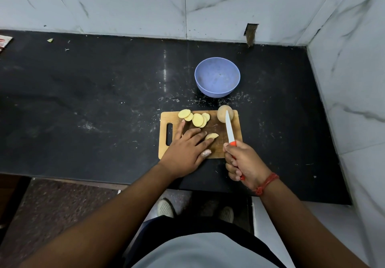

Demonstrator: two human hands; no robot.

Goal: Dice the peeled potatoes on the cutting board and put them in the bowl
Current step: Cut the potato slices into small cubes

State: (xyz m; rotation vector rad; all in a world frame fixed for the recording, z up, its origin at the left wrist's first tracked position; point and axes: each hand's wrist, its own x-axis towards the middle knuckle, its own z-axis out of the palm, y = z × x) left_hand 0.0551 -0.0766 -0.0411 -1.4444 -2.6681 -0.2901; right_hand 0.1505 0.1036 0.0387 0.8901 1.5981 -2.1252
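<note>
A wooden cutting board (218,149) lies on the black counter. Several round potato slices (194,118) are fanned along its far edge, and a whole peeled potato (221,112) sits at its far right corner. My left hand (187,147) lies flat on the board with fingers spread, its fingertips touching a small stack of slices (211,136). My right hand (243,163) grips the orange handle of a white-bladed knife (229,127), blade pointing away over the board's right side. The blue bowl (217,77) stands empty beyond the board.
Marble walls close the counter at the back and right. A broken wall outlet hole (251,34) is behind the bowl. A packet's edge (5,42) shows at the far left. Counter front edge (83,178) runs below my hands.
</note>
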